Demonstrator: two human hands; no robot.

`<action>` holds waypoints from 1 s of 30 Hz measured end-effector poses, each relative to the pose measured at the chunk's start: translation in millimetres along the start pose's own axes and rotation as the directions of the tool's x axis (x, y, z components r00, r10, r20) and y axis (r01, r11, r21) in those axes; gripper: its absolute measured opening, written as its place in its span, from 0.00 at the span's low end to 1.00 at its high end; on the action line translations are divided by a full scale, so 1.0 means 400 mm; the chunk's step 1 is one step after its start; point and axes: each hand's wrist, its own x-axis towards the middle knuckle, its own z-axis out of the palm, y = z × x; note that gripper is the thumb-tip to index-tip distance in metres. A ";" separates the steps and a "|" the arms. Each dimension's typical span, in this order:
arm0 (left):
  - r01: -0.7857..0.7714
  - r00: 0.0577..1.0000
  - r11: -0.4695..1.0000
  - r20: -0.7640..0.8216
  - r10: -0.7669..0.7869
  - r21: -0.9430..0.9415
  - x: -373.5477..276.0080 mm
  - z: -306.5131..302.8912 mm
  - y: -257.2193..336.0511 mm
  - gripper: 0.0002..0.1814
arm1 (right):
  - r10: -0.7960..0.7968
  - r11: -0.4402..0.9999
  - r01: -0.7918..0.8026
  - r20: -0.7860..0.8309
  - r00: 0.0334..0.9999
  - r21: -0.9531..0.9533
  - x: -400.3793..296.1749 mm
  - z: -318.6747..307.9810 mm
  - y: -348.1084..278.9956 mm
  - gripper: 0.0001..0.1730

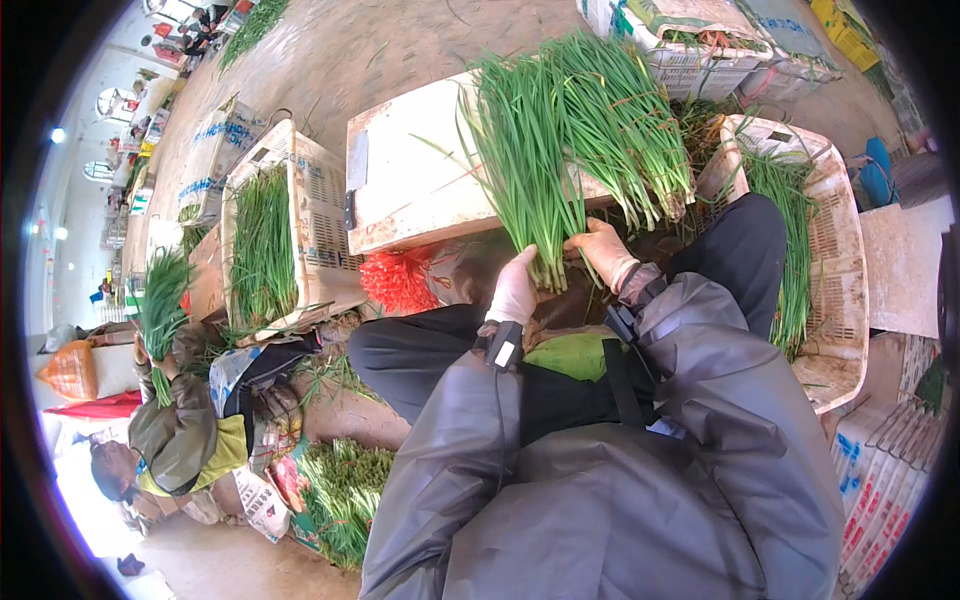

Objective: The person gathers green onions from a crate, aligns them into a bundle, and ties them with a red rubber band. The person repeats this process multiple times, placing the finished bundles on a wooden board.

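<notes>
A loose bunch of garlic chives (525,172) lies over the front edge of a low white work board (412,165), its pale stem ends towards me. My gloved left hand (515,289) grips the bunch from the left, near those ends. From the right, my gloved right hand (606,253) pinches a few stems at the bunch's edge. Further right on the board rest more chives (615,120), some with red ties around them. Below the board's front left side hangs a thick cluster of red ties (397,279). A knife (358,161) with a dark handle lies along the left edge.
Chives fill a plastic crate (319,217) on the left; another crate (832,277) with chives stands by my right knee. A co-worker (180,420) sits at left, holding a bunch. Trimmed bundles (345,487) lie behind my left side. Covered crates (705,67) stand beyond the board.
</notes>
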 end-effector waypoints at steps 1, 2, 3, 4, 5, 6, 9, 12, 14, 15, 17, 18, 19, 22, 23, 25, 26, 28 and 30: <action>-0.006 0.999 0.999 -0.036 0.007 0.031 -0.006 0.009 0.000 0.22 | 0.013 0.998 -0.012 -0.007 1.000 0.063 -0.009 0.004 -0.011 0.23; -0.010 0.997 0.998 -0.073 0.014 0.063 -0.012 0.017 0.002 0.21 | -0.082 0.997 0.082 0.020 0.996 -0.015 0.009 0.006 0.016 0.32; -0.035 0.997 0.991 -0.070 0.044 0.126 -0.008 0.013 0.000 0.20 | -0.122 0.987 0.127 0.055 0.991 -0.102 -0.001 0.015 0.017 0.36; -0.060 0.995 0.980 -0.065 0.074 0.188 -0.003 0.009 -0.001 0.19 | -0.283 0.945 0.292 0.081 0.956 -0.148 0.007 0.026 0.036 0.37; -0.085 0.993 0.965 -0.058 0.102 0.250 0.001 0.006 -0.002 0.19 | -0.434 0.874 0.448 0.114 0.894 -0.188 0.009 0.037 0.044 0.39; -0.074 0.988 0.979 -0.120 0.097 0.188 -0.004 0.011 -0.001 0.16 | -0.399 0.886 0.410 0.095 0.912 -0.218 0.015 0.033 0.050 0.38; -0.006 0.987 0.992 -0.160 0.026 0.126 -0.010 0.008 0.011 0.15 | -0.242 0.946 0.241 0.025 0.970 -0.216 0.039 0.003 0.043 0.30; -0.011 0.991 0.998 -0.134 0.020 0.064 -0.016 -0.006 0.020 0.17 | -0.072 0.985 0.066 -0.030 0.997 -0.157 0.018 -0.021 0.007 0.23; -0.013 0.996 1.000 -0.087 0.013 0.004 -0.016 -0.009 0.019 0.18 | -0.059 0.989 0.058 -0.005 0.998 -0.137 0.032 -0.027 0.021 0.23; -0.012 0.999 1.000 -0.049 0.011 -0.016 -0.010 -0.011 0.016 0.18 | -0.055 0.991 0.055 0.002 0.998 -0.124 0.034 -0.027 0.022 0.23; -0.054 0.999 0.998 0.011 0.053 0.032 0.000 -0.014 0.008 0.18 | -0.039 0.998 0.039 -0.013 0.999 -0.050 0.034 -0.027 0.028 0.22; -0.099 0.995 0.991 0.027 0.097 0.094 -0.005 -0.017 -0.001 0.17 | -0.025 0.997 0.024 -0.022 0.999 -0.074 0.022 -0.016 0.018 0.21; -0.145 0.989 0.977 0.047 0.139 0.156 -0.009 -0.021 -0.006 0.16 | -0.012 0.995 0.009 -0.031 0.999 -0.097 0.011 -0.006 0.006 0.21; -0.003 0.996 0.999 -0.090 -0.002 -0.053 -0.017 0.013 0.017 0.10 | -0.051 0.991 0.051 0.004 0.999 -0.126 0.011 -0.007 0.000 0.20; -0.048 0.998 0.992 -0.048 0.043 -0.117 -0.014 0.026 0.018 0.09 | -0.052 0.997 0.051 0.020 0.998 0.051 0.012 -0.011 0.000 0.20; -0.142 0.989 0.956 0.010 0.149 -0.256 -0.018 0.037 0.016 0.08 | -0.058 0.921 0.026 0.070 0.996 0.389 0.001 0.013 -0.026 0.19; -0.188 0.977 0.941 0.046 0.209 -0.282 -0.024 0.039 0.018 0.07 | -0.164 0.947 0.136 0.073 0.984 0.290 -0.006 0.025 -0.042 0.18; -0.180 0.982 0.945 0.008 0.189 -0.273 -0.020 0.037 0.020 0.08 | -0.227 0.974 0.227 0.013 0.974 0.012 0.020 0.021 -0.049 0.17; -0.195 0.980 0.963 -0.079 0.183 -0.184 -0.040 0.057 0.018 0.08 | -0.222 0.948 0.194 -0.088 0.971 -0.252 0.049 0.017 -0.048 0.15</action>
